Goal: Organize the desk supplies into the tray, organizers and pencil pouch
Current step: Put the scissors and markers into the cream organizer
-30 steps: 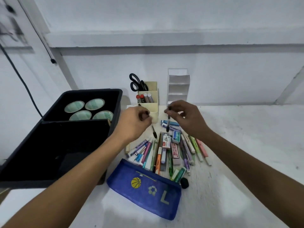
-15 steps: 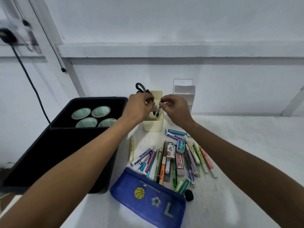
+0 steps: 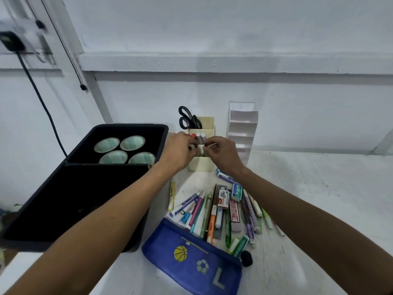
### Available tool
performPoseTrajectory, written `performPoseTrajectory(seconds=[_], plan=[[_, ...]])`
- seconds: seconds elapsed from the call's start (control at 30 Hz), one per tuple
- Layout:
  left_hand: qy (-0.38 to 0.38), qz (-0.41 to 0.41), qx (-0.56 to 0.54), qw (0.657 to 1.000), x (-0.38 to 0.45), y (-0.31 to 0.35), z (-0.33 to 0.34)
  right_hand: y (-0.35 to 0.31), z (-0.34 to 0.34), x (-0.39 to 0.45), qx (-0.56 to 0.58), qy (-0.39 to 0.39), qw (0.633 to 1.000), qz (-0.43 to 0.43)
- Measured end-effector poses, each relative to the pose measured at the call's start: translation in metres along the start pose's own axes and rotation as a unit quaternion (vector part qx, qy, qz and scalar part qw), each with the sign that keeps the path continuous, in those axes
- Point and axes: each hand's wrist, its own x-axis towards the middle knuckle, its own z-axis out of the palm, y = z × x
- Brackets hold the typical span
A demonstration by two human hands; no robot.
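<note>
Both my hands are over the front compartment of the cream desk organizer (image 3: 201, 166). My left hand (image 3: 180, 153) has its fingers curled round a small dark item, of which only a black tip shows. My right hand (image 3: 223, 155) pinches another small item at the compartment's mouth; what it is cannot be made out. Black scissors (image 3: 187, 119) and several markers (image 3: 198, 136) stand in the organizer's rear sections. A pile of pens, highlighters and erasers (image 3: 223, 209) lies on the desk, with a blue pencil pouch (image 3: 191, 259) below it.
A black tray (image 3: 91, 199) at the left holds several tape rolls (image 3: 119, 150) in its far section. A white tiered organizer (image 3: 242, 128) stands at the right of the cream one. A small black round thing (image 3: 246, 258) lies by the pouch. Cables hang on the left wall.
Both hands rose from above the pile with thin dark items and went to the cream organizer. They now sit lower, at its front compartment.
</note>
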Motion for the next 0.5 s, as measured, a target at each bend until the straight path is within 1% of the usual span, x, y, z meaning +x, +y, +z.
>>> performPoseTrajectory(seconds=[0.2, 0.33, 0.5], plan=[[-0.026, -0.022, 0.021, 0.999, -0.004, -0.009, 0.008, -0.001, 0.004, -0.006, 0.012, -0.021, 1.0, 0.006], [-0.022, -0.034, 0.015, 0.999, -0.011, -0.011, 0.006, 0.003, 0.004, -0.008, 0.016, 0.0, 1.0, 0.026], [-0.017, -0.055, -0.005, 0.998, -0.025, -0.014, 0.003, 0.005, 0.005, -0.016, 0.018, -0.006, 0.999, 0.036]])
